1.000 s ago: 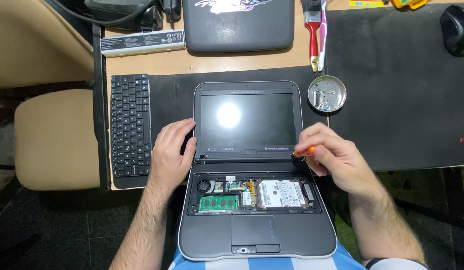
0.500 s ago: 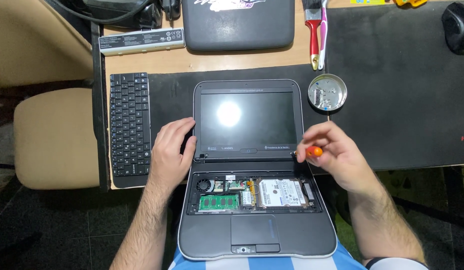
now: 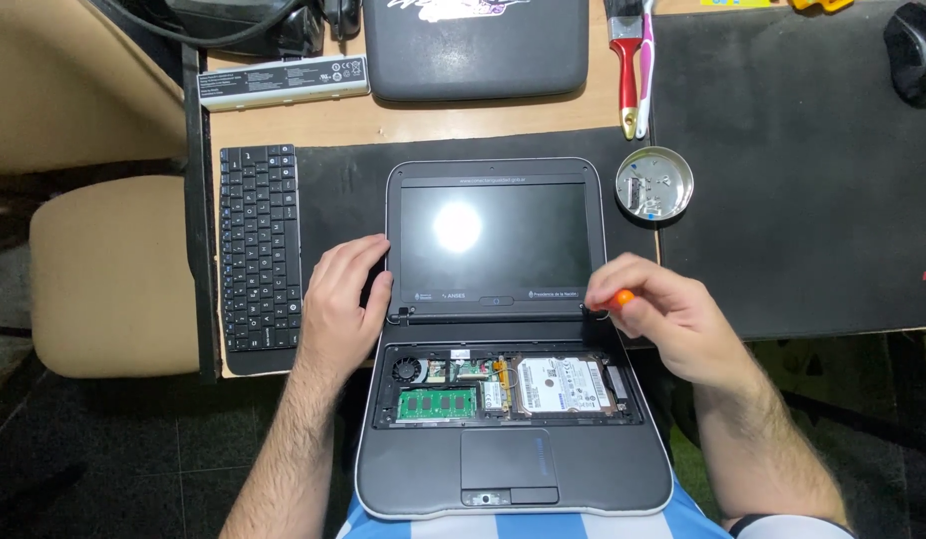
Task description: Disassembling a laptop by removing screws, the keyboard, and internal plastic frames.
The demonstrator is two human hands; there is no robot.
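Since the earlier frames the right hand (image 3: 672,314) has lifted slightly at the right hinge, so the orange-handled screwdriver (image 3: 619,297) now shows more clearly between its closed fingers, tip down by the hinge corner. It seems to be working a screw there. That hinge belongs to the small grey laptop (image 3: 503,339), which lies open at the near edge of the worktop (image 3: 463,125) with its keyboard out and its fan, memory stick and hard drive (image 3: 563,384) bared. At the laptop's left hinge, the left hand (image 3: 343,304) lies flat and open, holding nothing, likely steadying the case. Left of the laptop lies the removed keyboard (image 3: 260,245); right of its screen stands a round metal dish (image 3: 654,184), probably for screws.
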